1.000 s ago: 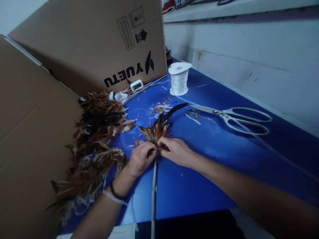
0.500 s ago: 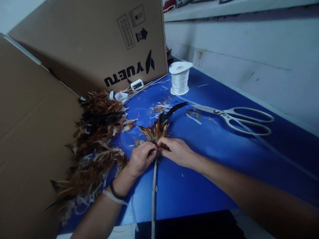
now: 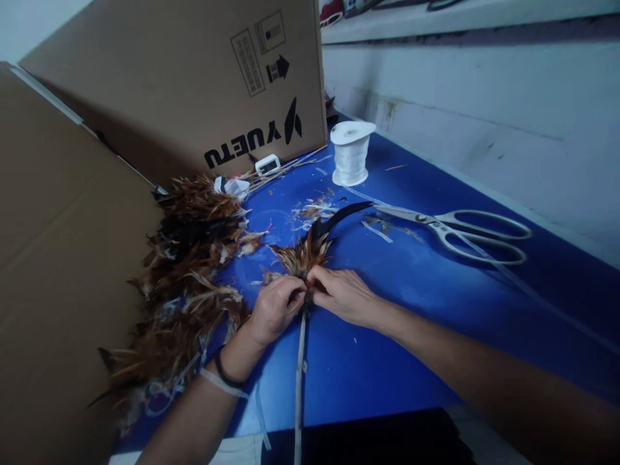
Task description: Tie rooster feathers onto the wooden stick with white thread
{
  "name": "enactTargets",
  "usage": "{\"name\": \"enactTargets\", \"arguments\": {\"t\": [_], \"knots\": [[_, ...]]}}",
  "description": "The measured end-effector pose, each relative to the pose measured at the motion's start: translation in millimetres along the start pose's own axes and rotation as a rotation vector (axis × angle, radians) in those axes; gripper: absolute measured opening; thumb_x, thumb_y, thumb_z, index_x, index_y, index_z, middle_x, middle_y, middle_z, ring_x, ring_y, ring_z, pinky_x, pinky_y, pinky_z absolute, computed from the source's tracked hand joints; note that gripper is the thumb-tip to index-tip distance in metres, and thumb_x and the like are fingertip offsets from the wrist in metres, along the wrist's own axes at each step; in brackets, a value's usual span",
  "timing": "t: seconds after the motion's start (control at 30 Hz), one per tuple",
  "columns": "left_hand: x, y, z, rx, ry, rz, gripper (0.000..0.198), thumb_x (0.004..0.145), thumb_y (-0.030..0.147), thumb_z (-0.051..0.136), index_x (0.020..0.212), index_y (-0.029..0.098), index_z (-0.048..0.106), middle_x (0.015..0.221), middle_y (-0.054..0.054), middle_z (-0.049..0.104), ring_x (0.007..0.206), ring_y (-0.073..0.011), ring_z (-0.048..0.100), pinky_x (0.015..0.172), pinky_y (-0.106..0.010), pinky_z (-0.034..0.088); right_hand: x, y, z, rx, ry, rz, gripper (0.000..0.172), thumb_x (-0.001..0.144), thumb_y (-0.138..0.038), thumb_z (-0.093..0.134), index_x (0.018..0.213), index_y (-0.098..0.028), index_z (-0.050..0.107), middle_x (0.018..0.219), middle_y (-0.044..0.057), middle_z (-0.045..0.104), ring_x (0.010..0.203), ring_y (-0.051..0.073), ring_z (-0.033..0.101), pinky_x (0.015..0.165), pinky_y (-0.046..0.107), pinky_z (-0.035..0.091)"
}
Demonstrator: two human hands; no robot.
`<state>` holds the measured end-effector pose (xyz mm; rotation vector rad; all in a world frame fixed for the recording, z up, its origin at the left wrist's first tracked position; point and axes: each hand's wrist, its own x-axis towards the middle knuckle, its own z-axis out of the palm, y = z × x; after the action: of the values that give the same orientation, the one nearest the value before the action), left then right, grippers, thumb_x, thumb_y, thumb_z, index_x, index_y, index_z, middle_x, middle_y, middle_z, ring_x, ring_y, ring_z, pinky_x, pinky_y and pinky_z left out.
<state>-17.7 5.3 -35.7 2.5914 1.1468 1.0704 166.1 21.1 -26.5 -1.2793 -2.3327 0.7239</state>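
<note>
At the centre of the frame, the left hand (image 3: pixel 274 309) and right hand (image 3: pixel 343 296) pinched the base of a feather bundle (image 3: pixel 303 253) atop a thin stick (image 3: pixel 299 374). Scissors (image 3: pixel 460 226) and a thread spool (image 3: pixel 349 152) lay at upper right on the blue table (image 3: pixel 387 361), with a feather pile (image 3: pixel 188 271) at left.
</note>
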Motion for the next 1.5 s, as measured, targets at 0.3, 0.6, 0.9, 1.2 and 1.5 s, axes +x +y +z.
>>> {"name": "enactTargets", "arguments": {"t": [0.3, 0.6, 0.9, 1.2, 1.5], "knots": [[0.3, 2.2, -0.8, -0.014, -0.012, -0.038, 0.011, 0.08, 0.013, 0.058, 0.089, 0.019, 0.06, 0.081, -0.002, 0.067, 0.076, -0.0126, 0.063, 0.072, -0.024, 0.052, -1.0, 0.3, -1.8, 0.09, -0.005, 0.016, 0.009, 0.078, -0.019, 0.051, 0.086, -0.02, 0.055, 0.073, -0.001, 0.064, 0.065, 0.014, 0.057, 0.058, 0.023, 0.029], [-9.7, -2.6, 1.3, -0.088, -0.038, -0.127, 0.01, 0.082, 0.016, 0.057, 0.092, 0.017, 0.057, 0.084, -0.004, 0.066, 0.077, -0.0133, 0.064, 0.071, -0.027, 0.053, -3.7, 1.7, -2.6, 0.104, -0.002, 0.027, 0.009, 0.078, -0.017, 0.047, 0.085, -0.019, 0.052, 0.073, 0.0, 0.061, 0.065, 0.015, 0.054, 0.059, 0.025, 0.03], [-11.6, -2.9, 3.6, -0.117, -0.005, -0.128, 0.026, 0.083, 0.014, 0.057, 0.107, 0.018, 0.048, 0.086, -0.004, 0.064, 0.077, -0.012, 0.063, 0.072, -0.026, 0.053, -5.1, -0.5, -6.9, 0.157, 0.01, 0.024, 0.004, 0.078, -0.017, 0.047, 0.08, -0.02, 0.049, 0.066, -0.002, 0.053, 0.059, 0.013, 0.047, 0.057, 0.024, 0.03], [-6.3, 1.1, 5.5, -0.15, 0.058, -0.152, 0.032, 0.082, 0.016, 0.059, 0.111, 0.019, 0.045, 0.085, -0.003, 0.066, 0.076, -0.0128, 0.065, 0.074, -0.028, 0.054, -7.3, -0.7, -4.4, 0.237, 0.06, 0.008, 0.009, 0.076, -0.019, 0.052, 0.084, -0.021, 0.054, 0.067, -0.004, 0.055, 0.057, 0.01, 0.047, 0.055, 0.022, 0.031], [-0.7, 7.5, 3.1, -0.316, 0.077, -0.244, 0.035, 0.082, 0.018, 0.06, 0.114, 0.019, 0.045, 0.087, -0.004, 0.066, 0.079, -0.0119, 0.065, 0.074, -0.027, 0.055, -5.8, 0.5, -2.3, 0.248, 0.065, 0.037, 0.008, 0.082, -0.023, 0.048, 0.08, -0.021, 0.056, 0.066, -0.003, 0.057, 0.057, 0.011, 0.049, 0.055, 0.022, 0.031]]}}
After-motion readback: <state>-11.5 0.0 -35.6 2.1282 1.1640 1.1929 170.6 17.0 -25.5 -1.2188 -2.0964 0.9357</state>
